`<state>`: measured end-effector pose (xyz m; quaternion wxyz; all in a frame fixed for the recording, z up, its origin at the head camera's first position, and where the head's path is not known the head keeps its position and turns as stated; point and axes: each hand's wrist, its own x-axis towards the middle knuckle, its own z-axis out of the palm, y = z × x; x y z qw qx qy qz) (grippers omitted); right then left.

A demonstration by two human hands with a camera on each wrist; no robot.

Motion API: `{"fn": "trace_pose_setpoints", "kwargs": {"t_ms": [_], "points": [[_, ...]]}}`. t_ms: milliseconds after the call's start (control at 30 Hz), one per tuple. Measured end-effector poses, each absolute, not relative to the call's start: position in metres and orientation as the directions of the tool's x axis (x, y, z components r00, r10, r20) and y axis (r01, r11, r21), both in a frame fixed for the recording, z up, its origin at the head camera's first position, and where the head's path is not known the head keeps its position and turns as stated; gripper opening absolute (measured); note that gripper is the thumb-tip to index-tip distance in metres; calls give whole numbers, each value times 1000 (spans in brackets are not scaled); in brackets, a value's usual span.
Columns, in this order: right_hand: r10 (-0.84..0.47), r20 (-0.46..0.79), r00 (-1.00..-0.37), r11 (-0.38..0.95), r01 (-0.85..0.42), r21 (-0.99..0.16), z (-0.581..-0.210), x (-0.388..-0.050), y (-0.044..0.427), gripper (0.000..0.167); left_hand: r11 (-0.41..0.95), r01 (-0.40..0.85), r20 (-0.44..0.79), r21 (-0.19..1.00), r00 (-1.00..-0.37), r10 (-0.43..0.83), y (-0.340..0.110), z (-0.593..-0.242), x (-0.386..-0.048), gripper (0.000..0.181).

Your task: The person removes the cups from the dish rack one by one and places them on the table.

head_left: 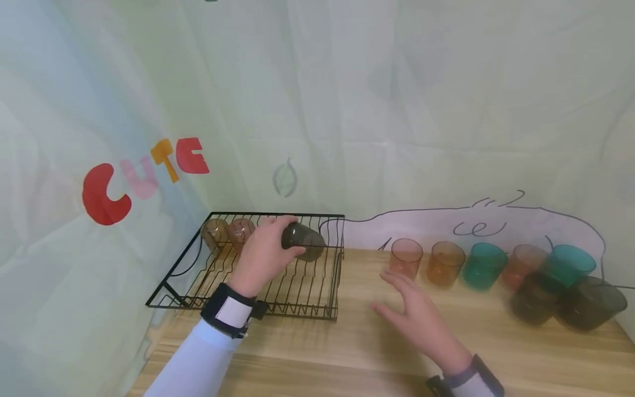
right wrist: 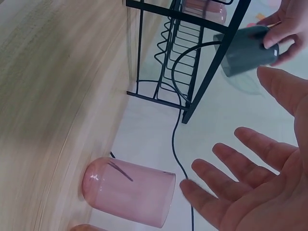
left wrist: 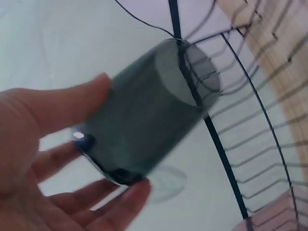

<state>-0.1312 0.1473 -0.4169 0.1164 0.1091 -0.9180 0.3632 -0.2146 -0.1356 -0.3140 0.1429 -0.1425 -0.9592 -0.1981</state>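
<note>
My left hand (head_left: 263, 256) grips a dark grey see-through cup (head_left: 305, 241) by its base end, thumb on one side and fingers on the other. Tilted over the black wire rack (head_left: 258, 213), the cup has its mouth away from the palm, as the left wrist view shows. Toward the rack's back left corner are a brownish cup (head_left: 215, 234) and a pink cup (head_left: 241, 229), partly hidden by the hand. My right hand (head_left: 416, 314) holds nothing, its fingers spread in front of another pink cup (right wrist: 132, 192) standing on the table.
Right of that pink cup stand an amber cup (head_left: 446, 264), a teal cup (head_left: 485, 266), a reddish cup (head_left: 523, 262) and a second teal cup (head_left: 572, 262). Two dark cups, one (head_left: 592, 303) rightmost, stand before them. A printed cloth (head_left: 421, 110) hangs behind the wooden table (head_left: 357, 342).
</note>
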Motion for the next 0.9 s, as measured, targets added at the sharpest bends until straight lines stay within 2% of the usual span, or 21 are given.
{"fn": "trace_pose_setpoints", "kwargs": {"t_ms": [200,367,667,900], "points": [[-97,295,-950,705,-275,-654,-416,-130,148,65,801,414,444,433,-871,210,-125,-320,-201,66],[-87,296,-951,699,-270,-662,-413,-131,148,64,687,462,508,561,-848,155,-117,-326,-194,65],[-45,221,-974,641,-198,-742,-407,-132,147,65,458,370,390,809,-919,54,-101,-335,-186,62],[-58,214,-975,542,-211,-814,-401,-131,141,60,304,271,270,914,-962,45,-86,-344,-179,66]]}}
